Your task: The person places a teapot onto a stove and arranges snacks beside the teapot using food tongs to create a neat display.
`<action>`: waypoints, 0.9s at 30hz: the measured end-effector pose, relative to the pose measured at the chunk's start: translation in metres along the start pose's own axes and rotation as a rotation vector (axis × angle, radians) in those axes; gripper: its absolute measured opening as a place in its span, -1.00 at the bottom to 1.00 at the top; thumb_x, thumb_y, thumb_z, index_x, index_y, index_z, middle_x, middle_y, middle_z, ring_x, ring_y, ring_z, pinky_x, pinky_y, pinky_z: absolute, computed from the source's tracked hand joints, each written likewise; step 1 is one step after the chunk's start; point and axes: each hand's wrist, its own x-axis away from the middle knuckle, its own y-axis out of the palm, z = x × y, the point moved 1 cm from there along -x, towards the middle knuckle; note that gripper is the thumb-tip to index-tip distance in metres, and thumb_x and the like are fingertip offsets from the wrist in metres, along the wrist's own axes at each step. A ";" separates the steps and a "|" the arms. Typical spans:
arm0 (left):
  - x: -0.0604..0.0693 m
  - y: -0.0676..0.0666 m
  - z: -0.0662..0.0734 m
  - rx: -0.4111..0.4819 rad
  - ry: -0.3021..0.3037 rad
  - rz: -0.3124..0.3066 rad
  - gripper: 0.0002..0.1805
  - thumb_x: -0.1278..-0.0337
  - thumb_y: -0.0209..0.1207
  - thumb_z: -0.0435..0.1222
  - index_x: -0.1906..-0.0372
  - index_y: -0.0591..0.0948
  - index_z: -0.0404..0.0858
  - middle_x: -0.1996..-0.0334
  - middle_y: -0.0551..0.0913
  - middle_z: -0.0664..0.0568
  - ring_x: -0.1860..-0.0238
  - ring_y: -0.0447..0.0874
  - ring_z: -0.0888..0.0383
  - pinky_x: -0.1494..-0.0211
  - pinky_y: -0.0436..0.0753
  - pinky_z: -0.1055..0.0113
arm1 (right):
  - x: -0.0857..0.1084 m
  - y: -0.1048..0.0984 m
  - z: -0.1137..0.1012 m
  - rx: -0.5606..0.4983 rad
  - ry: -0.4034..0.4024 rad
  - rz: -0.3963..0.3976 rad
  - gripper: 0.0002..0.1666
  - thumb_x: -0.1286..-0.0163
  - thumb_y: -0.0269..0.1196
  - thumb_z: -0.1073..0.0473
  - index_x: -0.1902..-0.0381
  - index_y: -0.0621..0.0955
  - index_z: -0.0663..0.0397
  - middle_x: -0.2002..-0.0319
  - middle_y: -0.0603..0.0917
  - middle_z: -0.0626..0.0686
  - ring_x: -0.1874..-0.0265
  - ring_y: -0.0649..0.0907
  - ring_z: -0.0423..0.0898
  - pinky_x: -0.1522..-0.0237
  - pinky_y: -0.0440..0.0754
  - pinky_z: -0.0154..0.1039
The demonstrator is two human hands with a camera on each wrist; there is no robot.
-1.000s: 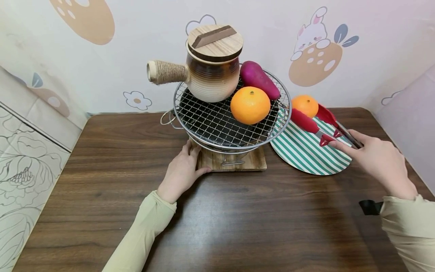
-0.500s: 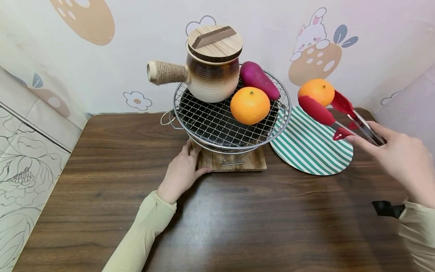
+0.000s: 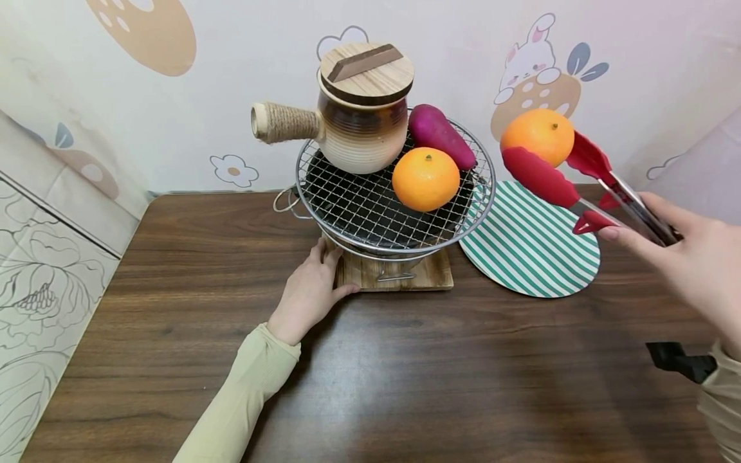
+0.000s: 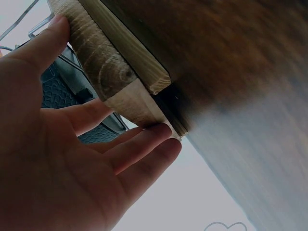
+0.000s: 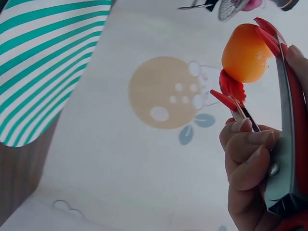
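Note:
My right hand [image 3: 703, 254] grips red-tipped metal tongs [image 3: 590, 193] at the right. Between the tongs' red tips is a mandarin orange [image 3: 538, 136], raised above a round green-and-white striped mat [image 3: 535, 247]. My left hand [image 3: 307, 292] rests at the left front corner of a wooden base board [image 3: 425, 273]; in the left wrist view its relaxed fingers [image 4: 149, 149] and thumb touch the board's edge. On that board stands a small grill with a round wire rack [image 3: 370, 215]. Another mandarin orange [image 3: 426, 179] and a purple sweet potato [image 3: 441, 136] lie on the rack.
A ceramic pot [image 3: 363, 135] with a wooden lid [image 3: 367, 72] stands at the rack's back left, its rope-wrapped handle [image 3: 289, 122] jutting left past the rim. Patterned wall covering [image 3: 231, 64] rises right behind the dark wooden table [image 3: 359, 386].
My right hand has raised the tongs and the mandarin orange off the striped mat, up and rightward. The left hand and everything on the rack have stayed put.

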 end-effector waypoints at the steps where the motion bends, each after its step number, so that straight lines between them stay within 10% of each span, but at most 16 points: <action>1: 0.000 0.000 0.000 -0.002 0.001 0.001 -0.13 -0.01 0.33 0.07 -0.36 0.36 -0.30 -0.39 0.23 -0.43 -0.24 0.48 -0.30 -0.05 0.64 -0.08 | 0.001 -0.001 -0.002 -0.004 -0.002 0.004 -0.22 -0.29 0.24 -0.24 -0.36 0.39 -0.01 0.68 0.32 0.04 0.65 0.22 -0.19 0.58 0.11 -0.22; 19: 0.000 0.000 0.000 -0.009 0.004 0.005 -0.14 -0.01 0.33 0.07 -0.35 0.37 -0.31 -0.38 0.24 -0.43 -0.23 0.48 -0.30 -0.05 0.64 -0.07 | 0.024 -0.014 -0.038 -0.200 -0.173 0.101 -0.36 -0.15 0.44 0.06 -0.20 0.53 0.00 0.66 0.27 -0.29 0.63 0.21 -0.38 0.65 0.08 -0.30; 27: 0.000 0.001 0.000 -0.007 0.002 -0.002 -0.15 -0.02 0.32 0.07 -0.35 0.37 -0.31 -0.39 0.24 -0.43 -0.25 0.47 -0.30 -0.06 0.63 -0.07 | 0.029 -0.014 -0.048 -0.092 -0.268 0.145 -0.20 0.06 0.54 -0.09 -0.20 0.55 -0.20 0.66 0.38 -0.29 0.64 0.21 -0.46 0.61 0.09 -0.35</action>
